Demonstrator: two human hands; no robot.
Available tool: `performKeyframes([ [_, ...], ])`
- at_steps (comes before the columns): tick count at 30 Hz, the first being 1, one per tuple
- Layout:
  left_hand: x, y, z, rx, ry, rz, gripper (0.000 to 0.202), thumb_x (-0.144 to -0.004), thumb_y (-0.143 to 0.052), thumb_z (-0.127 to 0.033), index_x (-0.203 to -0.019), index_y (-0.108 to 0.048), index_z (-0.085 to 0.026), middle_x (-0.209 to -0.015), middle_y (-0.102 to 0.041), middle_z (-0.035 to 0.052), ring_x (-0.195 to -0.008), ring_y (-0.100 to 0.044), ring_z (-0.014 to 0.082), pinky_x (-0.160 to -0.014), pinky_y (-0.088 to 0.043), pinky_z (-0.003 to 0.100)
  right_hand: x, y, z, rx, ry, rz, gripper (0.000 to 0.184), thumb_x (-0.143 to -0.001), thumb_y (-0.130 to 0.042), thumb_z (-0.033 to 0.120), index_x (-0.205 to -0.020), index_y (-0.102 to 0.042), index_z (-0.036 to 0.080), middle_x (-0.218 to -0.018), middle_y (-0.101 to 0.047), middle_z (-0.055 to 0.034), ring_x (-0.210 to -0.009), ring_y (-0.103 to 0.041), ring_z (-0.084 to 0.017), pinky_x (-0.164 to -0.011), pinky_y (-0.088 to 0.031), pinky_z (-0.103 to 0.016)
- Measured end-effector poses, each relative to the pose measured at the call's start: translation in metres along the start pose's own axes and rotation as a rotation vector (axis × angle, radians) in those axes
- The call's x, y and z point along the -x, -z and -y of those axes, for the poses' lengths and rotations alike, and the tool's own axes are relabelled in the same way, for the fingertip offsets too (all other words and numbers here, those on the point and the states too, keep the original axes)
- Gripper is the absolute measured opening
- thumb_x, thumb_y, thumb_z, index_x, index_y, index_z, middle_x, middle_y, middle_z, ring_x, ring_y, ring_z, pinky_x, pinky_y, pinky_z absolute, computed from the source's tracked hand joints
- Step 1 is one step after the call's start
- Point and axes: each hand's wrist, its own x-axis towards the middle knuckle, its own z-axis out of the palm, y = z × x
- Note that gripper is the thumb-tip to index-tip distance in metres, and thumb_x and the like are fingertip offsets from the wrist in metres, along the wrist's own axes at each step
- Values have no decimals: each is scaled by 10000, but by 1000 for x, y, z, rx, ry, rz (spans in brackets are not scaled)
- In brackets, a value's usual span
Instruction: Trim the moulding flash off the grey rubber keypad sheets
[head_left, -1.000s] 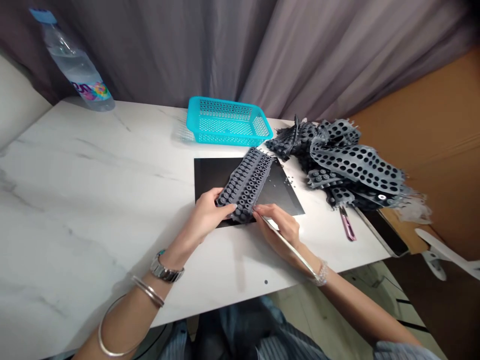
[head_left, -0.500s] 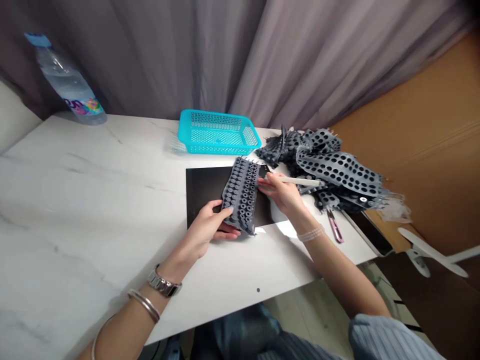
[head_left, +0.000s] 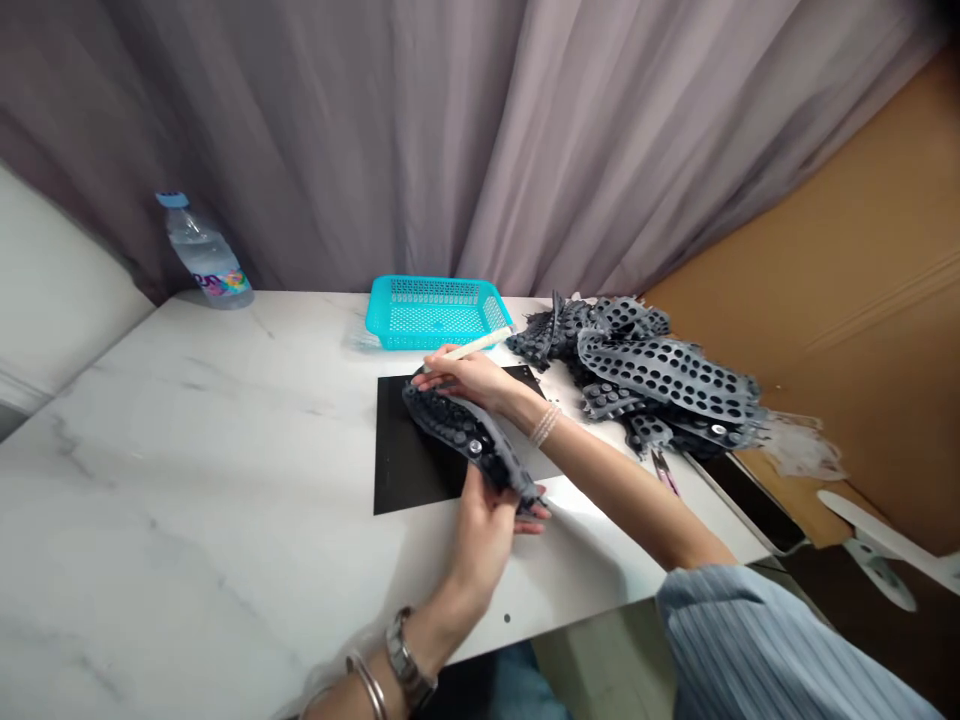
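Observation:
A dark grey rubber strip studded with round buttons is held over a black mat on the white marble table. My left hand grips the strip's near end from below, fingers closed. My right hand is closed at the strip's far end, with a thin cream stick pinched in its fingers and pointing back towards the basket.
A turquoise plastic basket stands behind the mat. A heap of perforated grey rubber sheets lies at the right. Pink snips lie near the table's right edge. A water bottle stands at the back left. Cardboard stands at the right.
The strip has been turned and lifted; my left hand now holds its near end further right, my right hand has gone to its far end. The view has tilted up.

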Motion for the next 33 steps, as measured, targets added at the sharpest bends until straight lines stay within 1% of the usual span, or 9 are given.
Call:
performKeyframes([
  [4, -10, -18, -10, -39, -176, -101, 367, -850, -567, -200, -1188, -428, -220, -945, -700, 59, -724, -730, 196, -665, -606, 311, 6, -2, 43, 53, 121, 161, 283, -768, -765, 395, -802, -557, 205, -843, -746, -38, -809, -712, -172, -746, -554, -298],
  [9, -30, -12, -60, -106, -391, -270, 341, -847, -585, -234, -1147, -424, -242, -983, -709, 54, -733, -739, 190, -671, -609, 312, 27, 28, 75, 39, 236, 68, 293, -788, -749, 407, -824, -544, 201, -849, -747, -25, -859, -712, -173, -860, -545, -366],
  [11, -35, -9, -73, -130, -426, -300, 347, -838, -591, -201, -1137, -420, -243, -950, -713, 41, -714, -739, 179, -653, -602, 288, 40, 44, 68, 25, 227, 21, 277, -809, -725, 418, -844, -552, 205, -894, -749, -32, -884, -711, -176, -863, -549, -370],
  [13, -40, -11, -74, -73, -330, -321, 341, -838, -574, -139, -1120, -409, -234, -903, -713, 36, -689, -738, 176, -624, -595, 272, 53, 58, 50, 17, 208, -48, 270, -810, -718, 424, -856, -561, 209, -910, -749, -37, -898, -711, -182, -842, -559, -362],
  [16, -51, -20, -50, 113, -94, -335, 298, -854, -544, -77, -1070, -391, -214, -861, -698, 43, -677, -739, 178, -665, -610, 315, 74, 77, 17, 27, 167, -229, 311, -759, -755, 441, -814, -551, 212, -852, -747, -29, -841, -719, -188, -754, -574, -327],
  [21, -61, -38, -1, 263, -57, -349, 326, -946, -448, -91, -1150, -264, -267, -1149, -636, 99, -938, -729, 144, -892, -574, 319, 107, 99, -18, 32, 185, -531, 357, -727, -767, 485, -791, -542, 215, -820, -743, -40, -850, -721, -194, -752, -562, -310],
  [27, -39, -49, 2, 397, 110, -212, 253, -960, -480, -192, -1179, -354, -191, -1309, -550, 255, -1106, -671, 250, -911, -570, 412, 129, 93, -39, -42, 205, -594, 334, -768, -733, 491, -795, -539, 221, -844, -733, -32, -860, -715, -189, -825, -567, -355],
  [30, -25, -41, -4, 186, 158, -96, 242, -940, -466, -170, -1180, -448, -140, -1199, -644, 230, -1037, -701, 252, -916, -563, 412, 128, 79, -52, -58, 181, -535, 325, -782, -718, 500, -819, -547, 226, -854, -730, -34, -871, -716, -198, -868, -561, -380],
  [33, -21, -19, -15, -414, 26, 70, 267, -926, -481, -245, -1141, -588, -127, -1030, -725, 170, -910, -729, 267, -878, -570, 441, 116, 72, -60, -15, 181, -537, 326, -787, -707, 509, -816, -544, 229, -845, -729, -34, -878, -713, -205, -883, -550, -384],
])
